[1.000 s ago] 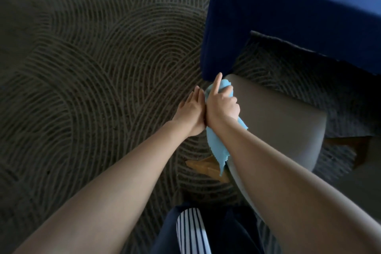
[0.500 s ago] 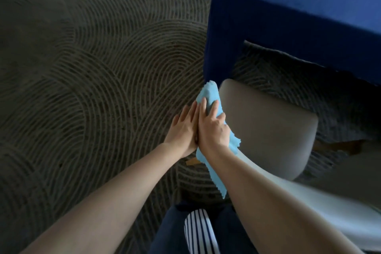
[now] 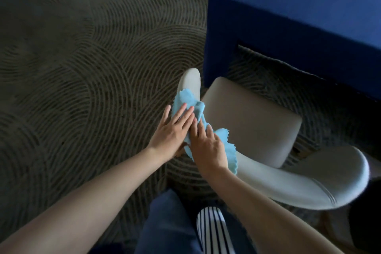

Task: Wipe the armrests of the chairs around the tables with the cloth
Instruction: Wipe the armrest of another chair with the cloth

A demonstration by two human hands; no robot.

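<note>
We see both hands pressing the cloth on a chair armrest.

Our left hand (image 3: 172, 132) and right hand (image 3: 208, 146) lie side by side and touch, with fingers straight and flat on the light blue cloth (image 3: 186, 99). The cloth is draped over the grey armrest (image 3: 190, 77) of the chair (image 3: 247, 117), near the corner of the blue-covered counter (image 3: 288, 6).

1. No writing, label, brand, number or sign can be read anywhere in the view.
2. The cloth (image 3: 186, 99) is plain light blue and carries no print.
3. The chair (image 3: 247, 119) shows bare pale upholstery.
4. The table cover (image 3: 288, 16) is plain dark blue.
5. The carpet (image 3: 82, 68) bears only curved line patterns.
</note>
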